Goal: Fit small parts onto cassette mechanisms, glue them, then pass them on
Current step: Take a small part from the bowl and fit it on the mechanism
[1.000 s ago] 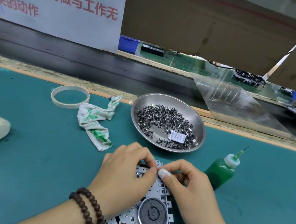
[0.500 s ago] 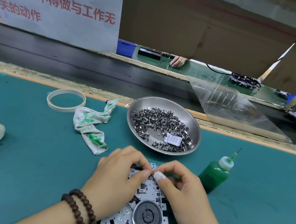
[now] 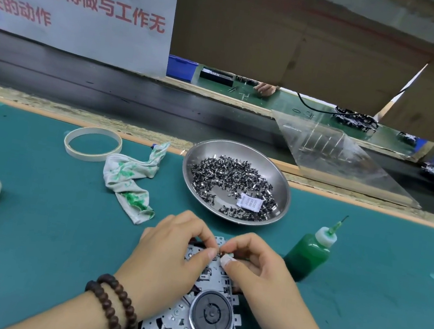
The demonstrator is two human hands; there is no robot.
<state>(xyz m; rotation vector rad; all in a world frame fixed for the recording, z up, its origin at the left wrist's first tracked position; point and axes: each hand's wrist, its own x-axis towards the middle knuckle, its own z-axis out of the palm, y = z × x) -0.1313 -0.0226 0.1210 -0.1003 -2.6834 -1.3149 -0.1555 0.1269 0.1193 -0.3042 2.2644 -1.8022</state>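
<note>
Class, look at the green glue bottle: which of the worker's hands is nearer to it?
Right. The right hand works just beside the green glue bottle; the left hand lies beyond it, farther from the bottle.

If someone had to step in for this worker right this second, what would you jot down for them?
Left hand and right hand: fingertips meet at the far end of the cassette mechanism, apparently pinching a small part there; it is too tiny to make out.
The mechanism lies flat on the green mat, directly in front.
Spare parts: steel dish, straight ahead.
Green glue bottle: upright, right of the hands, untouched.
Stained rag to the left.
Done: mechanism in place, part being fitted.
Left: seat the part, glue it, pass the unit on.
</note>
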